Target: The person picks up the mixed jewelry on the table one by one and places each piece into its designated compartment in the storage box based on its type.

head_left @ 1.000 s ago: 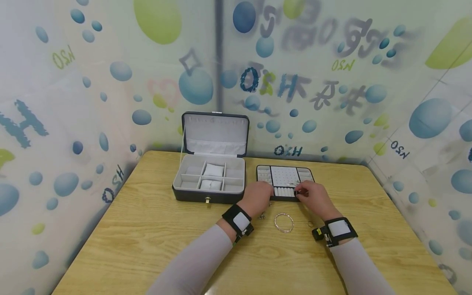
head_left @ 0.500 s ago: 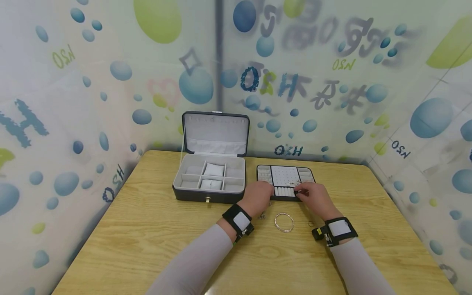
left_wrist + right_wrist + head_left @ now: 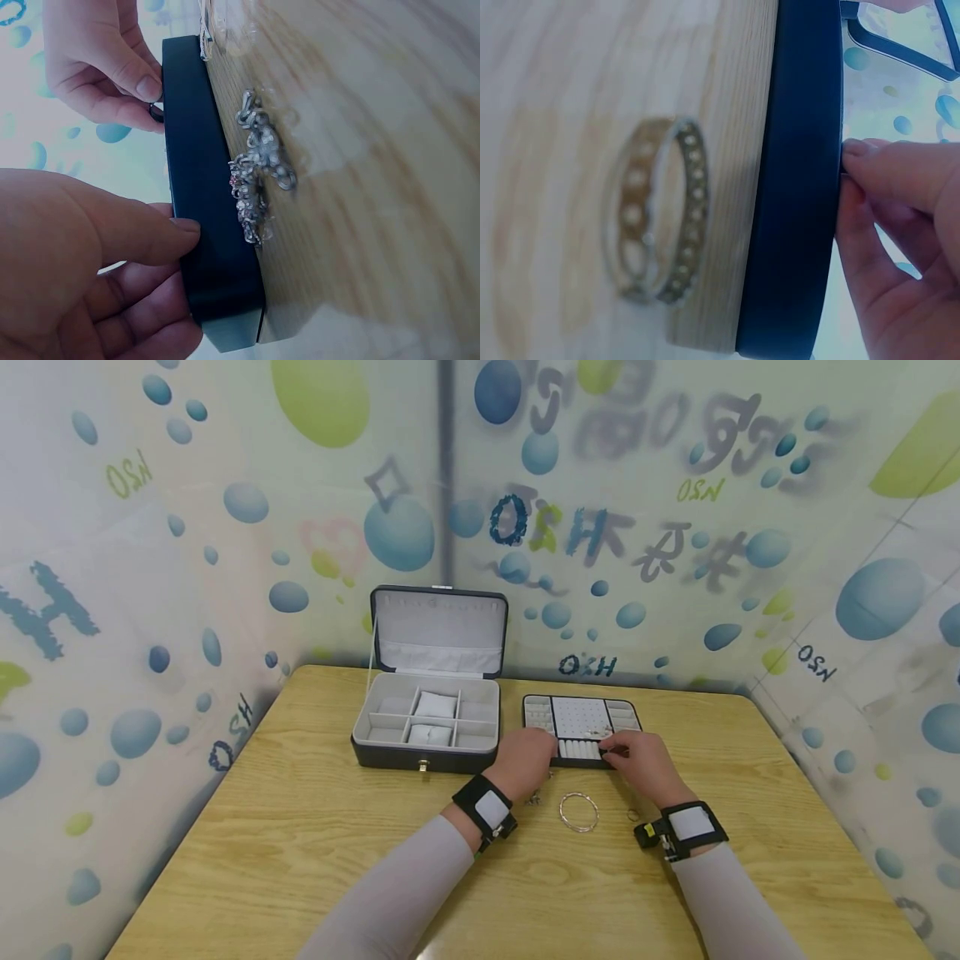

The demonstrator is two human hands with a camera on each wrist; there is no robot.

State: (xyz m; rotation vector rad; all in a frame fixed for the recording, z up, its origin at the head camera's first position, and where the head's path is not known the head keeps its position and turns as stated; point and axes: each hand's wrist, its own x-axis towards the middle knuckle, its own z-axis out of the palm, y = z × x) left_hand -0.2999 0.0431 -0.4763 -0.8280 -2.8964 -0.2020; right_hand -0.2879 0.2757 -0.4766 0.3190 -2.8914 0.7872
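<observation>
A black-rimmed jewelry tray (image 3: 581, 763) with a pale lining lies on the table, its ring slots along the front. My left hand (image 3: 525, 756) grips the front left corner, thumb (image 3: 176, 236) against the black wall. At the right end of the ring slots, my right hand (image 3: 641, 764) pinches a small dark ring (image 3: 156, 112) just over the tray's edge, mostly hidden by the fingertips. In front of the tray lie a thin bangle (image 3: 578, 831), silvery jewelry with small stones (image 3: 262, 146) and an open-work ring (image 3: 694, 199).
Left of the tray stands an open black jewelry box (image 3: 390, 758) with divided compartments, two of which hold white cushions (image 3: 436, 705). Its lid (image 3: 438, 622) is raised toward the patterned wall (image 3: 637, 502). Small silvery pieces (image 3: 598, 732) sit on the tray's pad.
Both hands stay almost still at the tray. The right fingertips shift very slightly at the end of the ring slots.
</observation>
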